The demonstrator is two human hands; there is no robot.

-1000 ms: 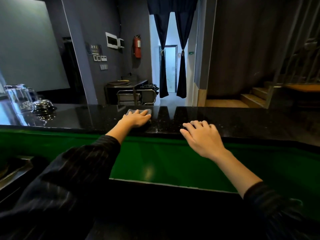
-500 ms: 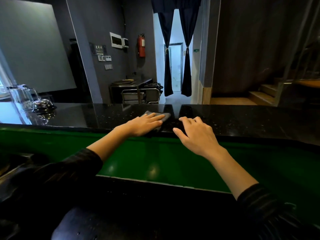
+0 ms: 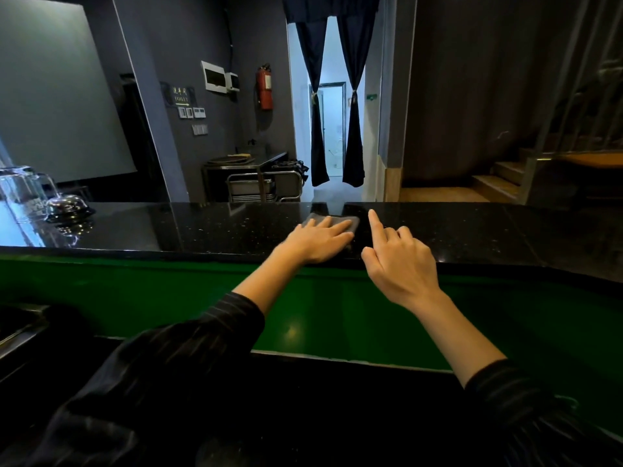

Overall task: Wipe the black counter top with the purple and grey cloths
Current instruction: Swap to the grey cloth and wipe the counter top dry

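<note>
The black counter top (image 3: 472, 230) runs across the middle of the view, speckled and glossy. A grey cloth (image 3: 335, 220) lies on it near the centre. My left hand (image 3: 318, 242) presses flat on the cloth and covers its near part. Just to the right, my right hand (image 3: 399, 261) rests at the counter's near edge with nothing in it; its index finger points forward and the other fingers are curled. The two hands are almost touching. No purple cloth shows.
Upturned glasses (image 3: 23, 188) and a chrome service bell (image 3: 67, 207) stand at the counter's far left. Below the counter's near edge is a green panel (image 3: 168, 298). Behind are a steel trolley (image 3: 263, 183), a curtained doorway and stairs at the right.
My left hand has slid the grey cloth to the right, up beside my right hand. My right hand went from lying flat to pointing with its index finger.
</note>
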